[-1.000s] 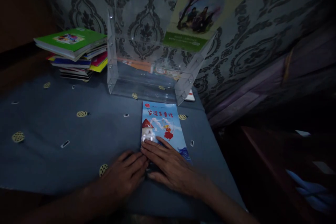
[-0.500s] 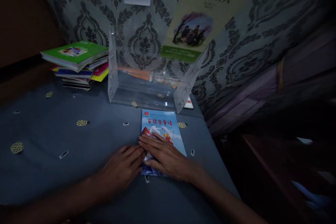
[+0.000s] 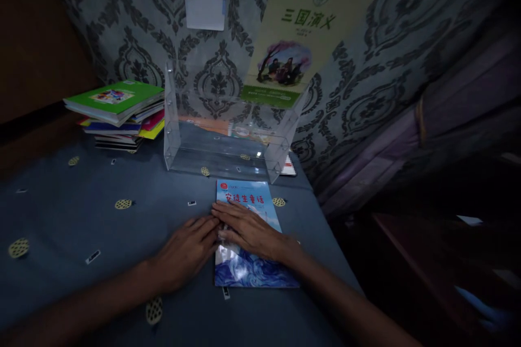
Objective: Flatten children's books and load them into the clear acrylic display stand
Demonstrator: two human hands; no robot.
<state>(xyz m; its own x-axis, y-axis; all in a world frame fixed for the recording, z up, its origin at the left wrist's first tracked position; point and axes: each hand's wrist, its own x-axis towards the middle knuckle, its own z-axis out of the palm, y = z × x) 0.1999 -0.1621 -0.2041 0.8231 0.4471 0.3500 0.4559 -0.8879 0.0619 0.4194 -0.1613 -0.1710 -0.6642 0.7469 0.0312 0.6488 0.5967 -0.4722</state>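
Observation:
A paperback book (image 3: 252, 271) with a glossy blue cover and red Chinese title characters lies closed and flat on the cloth. Across its middle rests my right hand (image 3: 248, 231), palm down, fingers stretched toward the left edge and hiding part of the cover picture. My left hand (image 3: 190, 251) lies just to the left, its fingertips meeting the book's left edge and touching my right fingers. Neither hand grips anything; both have fingers laid out.
Behind the book stands a clear acrylic rack (image 3: 220, 160), with a tall green-and-cream book (image 3: 285, 32) upright on it. A stack of books (image 3: 118, 100) sits at the back left. The blue patterned tablecloth (image 3: 163, 190) ends at a right-hand edge.
My right hand has slid up the cover, uncovering the dark blue swirls at its lower part. My left hand has moved slightly up along the edge. The camera view has tilted upward.

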